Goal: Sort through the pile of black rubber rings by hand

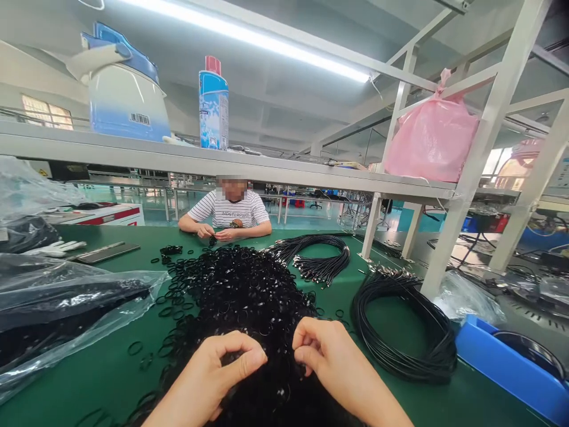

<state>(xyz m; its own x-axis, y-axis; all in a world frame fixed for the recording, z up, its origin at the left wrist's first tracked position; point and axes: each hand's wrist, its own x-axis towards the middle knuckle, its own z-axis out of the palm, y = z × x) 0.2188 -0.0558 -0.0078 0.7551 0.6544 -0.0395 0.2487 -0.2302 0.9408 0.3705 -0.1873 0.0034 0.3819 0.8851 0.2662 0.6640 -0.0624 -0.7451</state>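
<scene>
A large heap of small black rubber rings (249,284) spreads over the green table top (111,255), with loose rings scattered along its left side. Just above the near part of this heap is my left hand (226,367), thumb and forefinger pinched together. Facing it, a short gap away, my right hand (329,362) has its fingers curled in and the thumb pressed against them. Something small and dark shows under the right fingertips, but against the black heap I cannot make out what either hand holds.
Coiled black cables (404,326) lie right of the heap, beside a blue bin (511,367). Another cable bundle (329,255) is farther back. A plastic bag (80,314) lies left. Across the table sits a co-worker (231,207). A shelf (267,166) crosses above on white posts.
</scene>
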